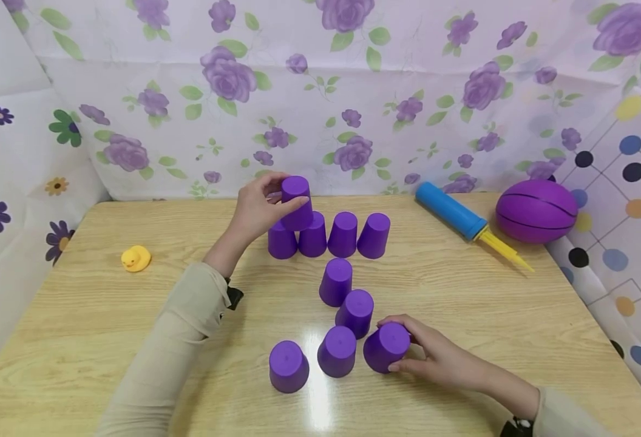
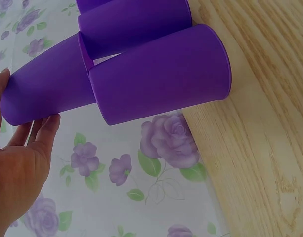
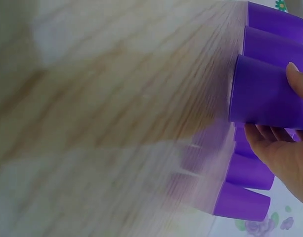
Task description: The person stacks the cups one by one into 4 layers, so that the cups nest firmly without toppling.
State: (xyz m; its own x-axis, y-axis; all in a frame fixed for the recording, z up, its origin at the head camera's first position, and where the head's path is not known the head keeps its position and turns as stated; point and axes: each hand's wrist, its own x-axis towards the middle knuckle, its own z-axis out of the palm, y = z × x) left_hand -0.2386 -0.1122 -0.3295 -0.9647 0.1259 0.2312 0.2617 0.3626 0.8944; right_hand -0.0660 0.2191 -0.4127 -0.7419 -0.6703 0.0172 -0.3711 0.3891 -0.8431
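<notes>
At your left hand [image 1: 259, 205]: gripped purple tapered plastic cup [image 1: 298, 190], far fingertips [image 2: 52, 121] visible only from left wrist. Your right hand [image 1: 439, 355] grips second cup [image 1: 384, 348], cropped in right wrist.

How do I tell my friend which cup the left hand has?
On the wooden table, find the back row of four purple cups. At its left end, the left hand grips the cup. Its neighbours stand on the table; this one is raised higher.

Duck [image 1: 136, 258] left of cups [image 1: 335, 283]
</notes>
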